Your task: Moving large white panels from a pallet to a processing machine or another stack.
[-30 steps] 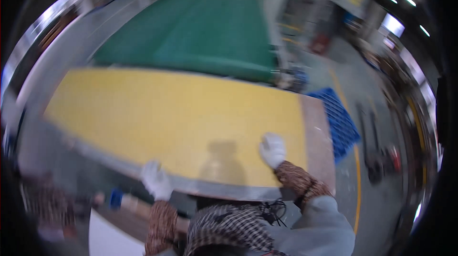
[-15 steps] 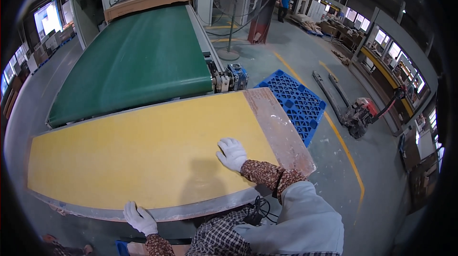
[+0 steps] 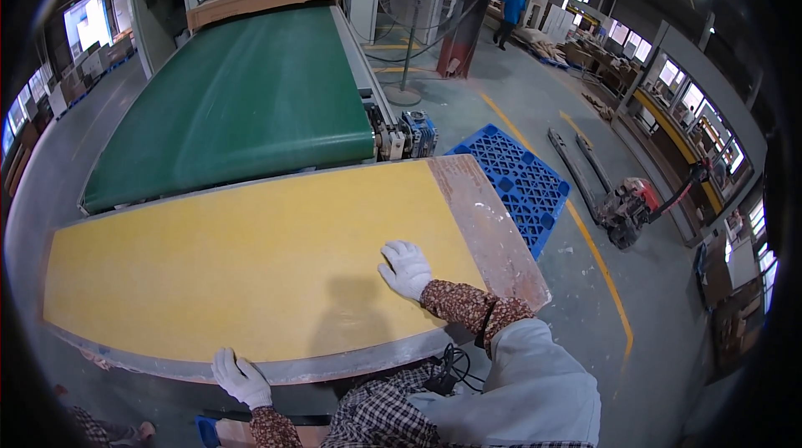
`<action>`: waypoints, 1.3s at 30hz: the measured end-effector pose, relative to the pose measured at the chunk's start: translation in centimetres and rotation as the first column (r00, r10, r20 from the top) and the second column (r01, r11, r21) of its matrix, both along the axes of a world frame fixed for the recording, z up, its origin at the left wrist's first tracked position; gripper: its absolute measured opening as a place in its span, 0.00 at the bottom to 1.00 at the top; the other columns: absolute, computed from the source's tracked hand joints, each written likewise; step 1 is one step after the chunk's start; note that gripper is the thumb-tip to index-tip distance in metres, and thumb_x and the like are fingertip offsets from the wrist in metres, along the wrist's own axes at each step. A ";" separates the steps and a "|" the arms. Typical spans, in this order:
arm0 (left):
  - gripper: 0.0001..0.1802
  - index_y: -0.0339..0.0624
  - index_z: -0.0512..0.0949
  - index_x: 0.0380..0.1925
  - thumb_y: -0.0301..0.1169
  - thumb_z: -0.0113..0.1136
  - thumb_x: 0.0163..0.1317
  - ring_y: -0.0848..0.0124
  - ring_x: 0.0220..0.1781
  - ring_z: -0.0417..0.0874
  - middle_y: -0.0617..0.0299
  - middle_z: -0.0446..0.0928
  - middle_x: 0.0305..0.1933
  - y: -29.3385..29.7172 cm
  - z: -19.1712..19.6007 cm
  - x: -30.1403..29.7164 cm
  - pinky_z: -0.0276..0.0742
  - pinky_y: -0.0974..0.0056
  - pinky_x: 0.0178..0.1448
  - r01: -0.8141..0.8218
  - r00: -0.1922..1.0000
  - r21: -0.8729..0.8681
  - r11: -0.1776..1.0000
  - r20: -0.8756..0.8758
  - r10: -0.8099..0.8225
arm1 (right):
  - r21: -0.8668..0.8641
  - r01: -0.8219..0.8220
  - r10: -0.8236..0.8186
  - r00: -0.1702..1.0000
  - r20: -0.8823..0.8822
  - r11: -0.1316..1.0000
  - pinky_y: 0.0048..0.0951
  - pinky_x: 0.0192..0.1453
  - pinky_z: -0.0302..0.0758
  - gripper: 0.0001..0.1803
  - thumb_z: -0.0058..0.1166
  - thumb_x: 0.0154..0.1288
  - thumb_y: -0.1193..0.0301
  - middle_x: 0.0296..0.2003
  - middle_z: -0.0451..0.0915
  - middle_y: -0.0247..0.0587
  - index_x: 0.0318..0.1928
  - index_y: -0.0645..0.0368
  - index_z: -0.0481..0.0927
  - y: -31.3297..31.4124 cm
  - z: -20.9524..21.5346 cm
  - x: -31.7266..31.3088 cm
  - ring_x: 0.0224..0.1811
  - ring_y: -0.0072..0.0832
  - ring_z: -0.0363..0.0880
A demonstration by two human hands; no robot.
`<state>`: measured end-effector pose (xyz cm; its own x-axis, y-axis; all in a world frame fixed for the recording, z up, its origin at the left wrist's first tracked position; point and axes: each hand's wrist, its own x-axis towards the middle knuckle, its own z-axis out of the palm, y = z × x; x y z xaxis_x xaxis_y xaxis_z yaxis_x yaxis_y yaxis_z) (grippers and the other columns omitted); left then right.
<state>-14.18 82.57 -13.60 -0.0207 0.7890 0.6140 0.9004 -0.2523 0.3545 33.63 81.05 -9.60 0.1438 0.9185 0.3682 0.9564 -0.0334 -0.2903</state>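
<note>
White-gloved left hand (image 3: 241, 379): fingers extended, slightly apart, laid across the near edge of the yellow panel (image 3: 209, 273), which spreads ahead of that hand and to both sides. Panel appears flat, evenly coloured, smooth; grey border (image 3: 334, 369) along the side nearest the hands. Shadow (image 3: 349, 314) falls on it, left of the right hand (image 3: 407, 270). Right fingers loosely parted, palm down on the yellow. Scuffed brownish strip (image 3: 491, 214) lies beyond, to that hand's right.

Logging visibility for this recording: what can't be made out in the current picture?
Head view:
Palms of left hand and right hand: hidden by the hands' backs.
Underside of yellow board: hidden by its top.
Blue object: cut off by the lower edge.
</note>
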 end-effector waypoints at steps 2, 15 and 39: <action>0.18 0.30 0.81 0.55 0.32 0.54 0.73 0.40 0.68 0.77 0.40 0.81 0.62 0.0 0.0 0.0 0.67 0.38 0.77 0.007 1.000 0.002 1.000 0.004 -0.007 | -0.013 0.001 0.000 1.000 0.003 1.000 0.50 0.72 0.70 0.24 0.59 0.70 0.57 0.61 0.79 0.52 0.59 0.60 0.80 -0.1 0.1 0.0 0.66 0.52 0.75; 0.18 0.31 0.81 0.56 0.31 0.55 0.73 0.41 0.70 0.76 0.41 0.81 0.63 0.1 0.3 0.0 0.66 0.38 0.79 0.002 1.000 -0.012 1.000 -0.001 -0.002 | -0.005 -0.006 0.006 1.000 0.006 1.000 0.49 0.70 0.72 0.24 0.60 0.71 0.58 0.60 0.80 0.52 0.59 0.59 0.81 0.2 0.2 0.1 0.64 0.52 0.76; 0.18 0.30 0.82 0.55 0.32 0.54 0.74 0.41 0.68 0.77 0.40 0.82 0.62 0.0 0.8 0.0 0.67 0.39 0.77 0.026 1.000 -0.015 1.000 -0.006 -0.026 | 0.026 -0.007 0.007 1.000 0.012 1.000 0.50 0.70 0.71 0.22 0.59 0.69 0.59 0.59 0.79 0.51 0.57 0.60 0.79 -0.1 0.7 -0.2 0.65 0.52 0.75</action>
<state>-14.17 82.57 -12.81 0.0034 0.7986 0.6019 0.8958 -0.2699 0.3531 33.44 80.97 -8.91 0.1331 0.9096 0.3936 0.9598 -0.0194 -0.2799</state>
